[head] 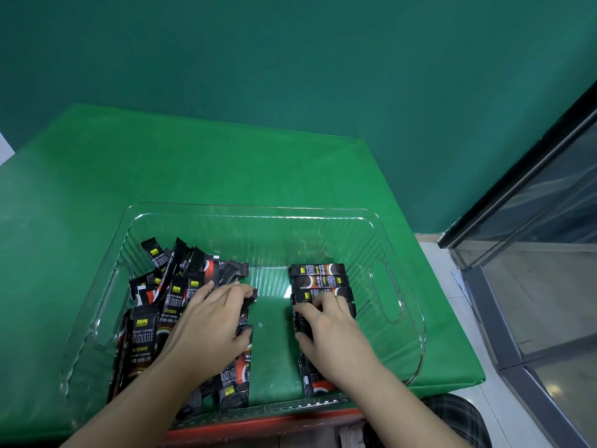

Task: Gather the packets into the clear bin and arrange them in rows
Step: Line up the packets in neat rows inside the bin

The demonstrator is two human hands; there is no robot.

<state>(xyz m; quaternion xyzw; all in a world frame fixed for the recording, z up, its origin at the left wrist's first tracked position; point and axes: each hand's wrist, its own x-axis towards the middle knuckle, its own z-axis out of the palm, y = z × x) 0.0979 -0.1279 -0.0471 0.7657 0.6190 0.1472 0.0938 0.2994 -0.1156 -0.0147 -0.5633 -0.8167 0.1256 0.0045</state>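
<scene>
Inside the clear ribbed plastic bin (381, 250), the left hand (210, 324) lies spread on the loose black coffee packets (168, 292); the right hand (329, 324) presses flat on the tidy row (318, 279). Arranging is underway; next, probably, lift one loose packet across.

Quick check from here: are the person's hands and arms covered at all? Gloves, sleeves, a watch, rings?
Both are bare. The left hand and right hand wear no gloves, and no rings show on the fingers. Both forearms are uncovered down to the frame's lower edge, with no sleeve, watch or band in view. Dark plaid cloth shows at lower right, by the right arm.
</scene>
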